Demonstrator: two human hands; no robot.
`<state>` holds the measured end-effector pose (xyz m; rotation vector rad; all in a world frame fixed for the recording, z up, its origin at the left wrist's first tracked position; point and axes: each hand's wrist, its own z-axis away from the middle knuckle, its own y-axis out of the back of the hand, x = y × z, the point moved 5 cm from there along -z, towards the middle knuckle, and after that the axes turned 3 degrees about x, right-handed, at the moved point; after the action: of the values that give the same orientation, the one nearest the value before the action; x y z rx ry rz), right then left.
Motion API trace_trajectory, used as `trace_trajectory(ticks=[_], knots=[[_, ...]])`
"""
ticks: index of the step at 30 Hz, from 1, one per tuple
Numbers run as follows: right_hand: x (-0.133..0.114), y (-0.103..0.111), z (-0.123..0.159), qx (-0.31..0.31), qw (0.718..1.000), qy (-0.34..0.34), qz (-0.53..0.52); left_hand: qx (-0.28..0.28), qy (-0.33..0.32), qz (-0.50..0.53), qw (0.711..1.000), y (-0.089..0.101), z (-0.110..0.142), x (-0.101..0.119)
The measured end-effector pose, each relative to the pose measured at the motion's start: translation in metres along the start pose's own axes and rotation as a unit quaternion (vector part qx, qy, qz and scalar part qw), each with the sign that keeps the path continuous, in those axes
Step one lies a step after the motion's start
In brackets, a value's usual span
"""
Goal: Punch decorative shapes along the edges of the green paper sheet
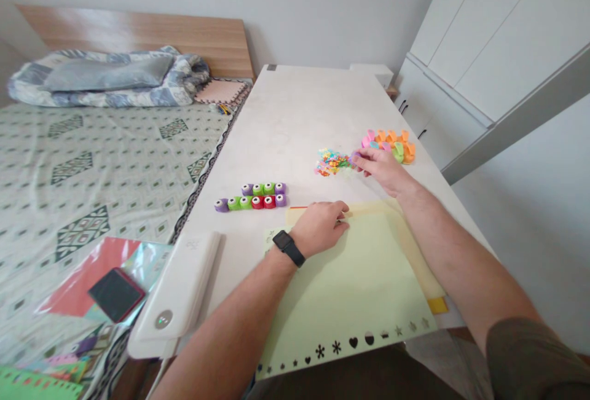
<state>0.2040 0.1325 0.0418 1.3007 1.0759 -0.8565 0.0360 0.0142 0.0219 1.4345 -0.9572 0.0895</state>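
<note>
Pale green sheet [354, 283] on the near part of the table [304, 111], small purple piece [355, 158] in the right hand [375, 168].
We note cut-out asterisks, hearts and stars along the sheet's near edge. The left hand [320, 226] lies on its far left part, fingers curled; we cannot tell whether they pinch the paper. Thumb and fingers of the right are closed on the purple piece, just right of a heap of colourful bits [329, 163]. Beyond that hand, to the right, we see orange, pink and green pieces [391, 139] bunched together. Yellowish paper [426, 271] shows under the sheet. Left: two rows of coloured punches [251, 201]; nearer, a white oblong device [184, 283]. Farther left, a phone [117, 294] on the bed [138, 172].
</note>
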Motion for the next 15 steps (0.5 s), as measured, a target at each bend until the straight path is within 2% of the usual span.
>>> trace_trajectory(ticks=[3, 6, 10, 12, 15], knots=[[-0.011, 0.028, 0.000, 0.044, 0.999, 0.011, -0.007, 0.005, -0.004, -0.002, 1.000, 0.000, 0.000, 0.000], [-0.016, 0.067, -0.001, 0.058, 0.998, 0.026, 0.010, 0.005, -0.009, -0.003, 1.000, 0.000, 0.000, 0.000], [0.001, 0.119, -0.005, 0.097, 0.984, 0.003, 0.148, 0.004, -0.008, -0.006, 1.000, 0.000, 0.000, 0.000], [0.018, 0.131, -0.009, 0.085, 0.968, -0.036, 0.232, 0.003, -0.005, -0.005, 1.000, 0.000, 0.000, -0.001], [0.040, 0.129, -0.014, 0.050, 0.940, -0.069, 0.330, 0.000, 0.000, -0.002, 1.000, -0.001, 0.000, -0.001]])
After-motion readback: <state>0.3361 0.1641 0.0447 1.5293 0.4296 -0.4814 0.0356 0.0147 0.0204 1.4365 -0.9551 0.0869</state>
